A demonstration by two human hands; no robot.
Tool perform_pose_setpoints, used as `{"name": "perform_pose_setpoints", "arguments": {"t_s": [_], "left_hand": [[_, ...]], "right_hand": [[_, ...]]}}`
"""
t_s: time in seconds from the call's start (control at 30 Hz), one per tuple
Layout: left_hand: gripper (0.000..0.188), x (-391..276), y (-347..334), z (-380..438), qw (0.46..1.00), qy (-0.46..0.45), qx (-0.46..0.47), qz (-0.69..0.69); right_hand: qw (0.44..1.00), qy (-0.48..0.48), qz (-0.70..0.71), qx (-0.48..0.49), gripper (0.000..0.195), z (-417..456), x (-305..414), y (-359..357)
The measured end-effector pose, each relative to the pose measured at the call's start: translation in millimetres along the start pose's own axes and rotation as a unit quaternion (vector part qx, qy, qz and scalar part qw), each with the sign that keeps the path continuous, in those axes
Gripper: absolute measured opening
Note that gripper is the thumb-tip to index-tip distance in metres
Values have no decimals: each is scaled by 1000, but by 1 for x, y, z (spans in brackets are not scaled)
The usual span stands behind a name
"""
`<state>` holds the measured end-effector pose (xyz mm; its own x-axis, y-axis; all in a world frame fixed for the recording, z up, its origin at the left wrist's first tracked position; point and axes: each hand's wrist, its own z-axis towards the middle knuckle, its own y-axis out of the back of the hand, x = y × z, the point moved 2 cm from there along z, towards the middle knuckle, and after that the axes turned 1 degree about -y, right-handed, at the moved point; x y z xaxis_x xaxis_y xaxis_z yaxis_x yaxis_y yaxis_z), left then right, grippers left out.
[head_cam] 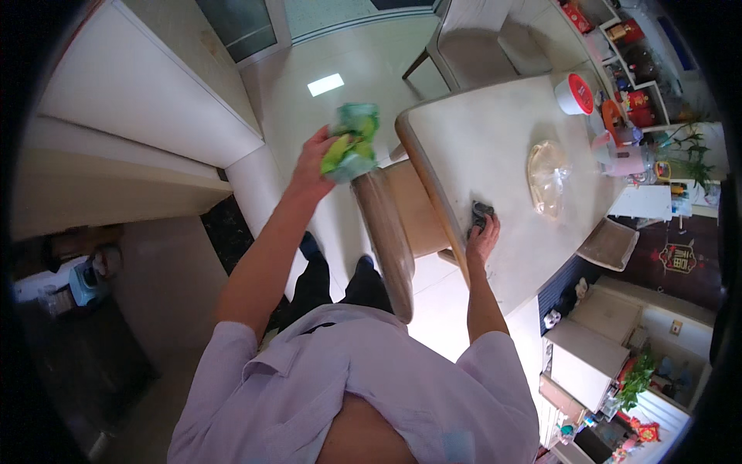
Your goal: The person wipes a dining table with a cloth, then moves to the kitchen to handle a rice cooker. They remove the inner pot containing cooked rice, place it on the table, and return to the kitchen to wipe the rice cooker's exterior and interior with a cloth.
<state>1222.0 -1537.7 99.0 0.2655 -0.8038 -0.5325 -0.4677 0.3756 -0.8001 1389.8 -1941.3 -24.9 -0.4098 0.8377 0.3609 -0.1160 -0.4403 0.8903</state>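
Note:
My left hand grips a crumpled green and yellow plastic packet, held in the air above the floor to the left of the table. The packet is blurred. On the pale tabletop, near its wooden edge, my right hand has its fingers on a small dark bundle, which looks like cloth or a dark bag. Its underside is hidden by my fingers. Further in on the table lies a clear plastic bag of round, flat, pale food, apart from both hands.
A chair is tucked against the table in front of me, and another chair stands beyond. A white tub with a red lid and a pinkish jug stand along the table's far side. A white cabinet rises at left.

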Motion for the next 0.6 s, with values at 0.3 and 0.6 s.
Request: {"name": "perform_pose_setpoints", "arguments": {"t_s": [0.3, 0.6], "left_hand": [[28, 8, -20, 10, 990, 103, -20, 91], [22, 91, -50, -31, 975, 214, -23, 56]], "right_hand": [[996, -70, -46, -4, 48, -10, 16, -6], [995, -71, -64, -16, 46, -4, 13, -5]]}}
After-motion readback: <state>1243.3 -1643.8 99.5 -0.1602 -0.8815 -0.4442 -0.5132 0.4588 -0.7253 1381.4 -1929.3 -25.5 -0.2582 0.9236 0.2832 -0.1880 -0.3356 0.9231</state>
